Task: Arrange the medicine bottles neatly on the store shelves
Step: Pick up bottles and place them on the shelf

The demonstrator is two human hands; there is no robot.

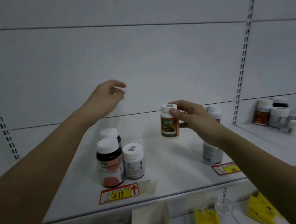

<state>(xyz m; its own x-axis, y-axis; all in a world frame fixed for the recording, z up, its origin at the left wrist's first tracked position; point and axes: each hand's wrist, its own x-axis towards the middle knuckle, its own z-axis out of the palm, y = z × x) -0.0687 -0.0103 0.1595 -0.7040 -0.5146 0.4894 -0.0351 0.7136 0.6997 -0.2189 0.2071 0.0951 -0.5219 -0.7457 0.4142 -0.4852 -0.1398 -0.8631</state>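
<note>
My right hand grips an orange-and-green labelled bottle with a white cap, held upright just above the white shelf. My left hand hovers in the air over the shelf's left part, fingers loosely curled, holding nothing. Below it stand a dark bottle with a pink label, a second dark bottle behind it, and a small white bottle beside them. Another white bottle stands under my right forearm, and one more shows behind my right hand.
A red and yellow price tag marked 299 sticks to the shelf's front edge, another tag further right. The neighbouring shelf bay at the right holds several bottles. Yellow packets and boxes lie on the shelf below.
</note>
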